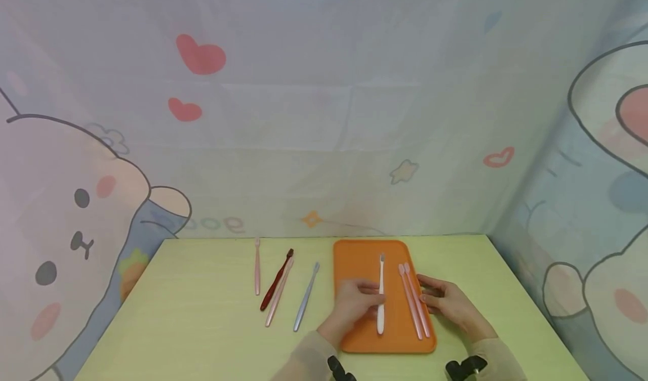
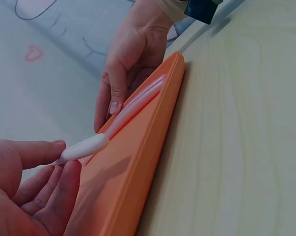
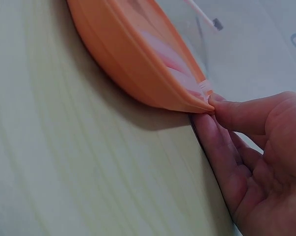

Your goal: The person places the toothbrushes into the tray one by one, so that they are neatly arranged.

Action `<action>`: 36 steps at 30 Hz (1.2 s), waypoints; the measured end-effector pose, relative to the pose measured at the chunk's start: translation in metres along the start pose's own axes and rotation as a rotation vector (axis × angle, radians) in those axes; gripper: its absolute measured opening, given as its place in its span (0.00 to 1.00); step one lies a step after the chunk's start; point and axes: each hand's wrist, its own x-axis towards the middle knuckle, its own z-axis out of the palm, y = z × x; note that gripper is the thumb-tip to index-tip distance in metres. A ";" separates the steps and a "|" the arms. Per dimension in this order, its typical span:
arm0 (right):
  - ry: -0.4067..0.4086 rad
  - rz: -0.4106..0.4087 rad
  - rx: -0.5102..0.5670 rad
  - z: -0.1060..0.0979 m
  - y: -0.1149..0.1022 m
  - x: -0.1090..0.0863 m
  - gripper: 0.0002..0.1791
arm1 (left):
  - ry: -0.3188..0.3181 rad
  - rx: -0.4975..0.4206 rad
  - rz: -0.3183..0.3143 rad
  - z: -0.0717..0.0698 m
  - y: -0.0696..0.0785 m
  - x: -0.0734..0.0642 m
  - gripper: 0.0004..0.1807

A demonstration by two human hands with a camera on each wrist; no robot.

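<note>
I have the left hand [image 1: 351, 302] over the orange tray [image 1: 354, 336], its thumb and fingers closed in a pinch on the handle of a white toothbrush [image 1: 381, 323]. From the left wrist camera I can see that handle raised above the tray floor, with a shadow falling below it; in my head view its bristle end points toward the far side of the table [image 1: 202, 325]. The right hand [image 1: 450, 302] is at the tray's right side, and the right wrist view shows me its thumb pressed to the rim with fingers under the edge, so it grips the tray lightly there. Inside the tray, along that same right side, I see two pink toothbrushes [image 1: 410, 305] lying next to each other, heads away from the person. On the table left of the tray I count four more: a blue toothbrush [image 1: 305, 301] nearest the tray, then a light pink toothbrush [image 1: 278, 295] close beside a dark red toothbrush [image 1: 275, 283], though I can't tell whether those two touch, and farthest left another pale pink one near the far edge. Behind everything hangs a printed cloth [image 1: 324, 116] with hearts and cartoon animals.
</note>
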 end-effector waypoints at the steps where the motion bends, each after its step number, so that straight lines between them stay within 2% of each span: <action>1: 0.003 0.005 -0.003 0.000 0.000 0.000 0.34 | -0.001 0.004 0.000 0.002 0.000 0.000 0.16; 6: -0.004 -0.004 0.014 -0.002 0.003 0.000 0.34 | 0.001 0.023 -0.008 0.014 0.001 0.002 0.15; 12: -0.014 -0.023 0.014 -0.005 0.007 0.002 0.35 | 0.034 0.070 -0.019 0.030 -0.003 0.004 0.13; 17: -0.011 -0.015 0.013 -0.003 0.006 0.002 0.35 | 0.059 0.097 -0.002 0.040 -0.003 0.003 0.13; 29: -0.006 -0.021 0.015 -0.003 0.005 0.002 0.34 | 0.096 0.194 0.008 0.053 -0.002 0.001 0.11; 36: -0.026 -0.031 0.045 -0.002 0.006 0.003 0.34 | 0.097 0.249 0.054 0.058 -0.003 0.000 0.11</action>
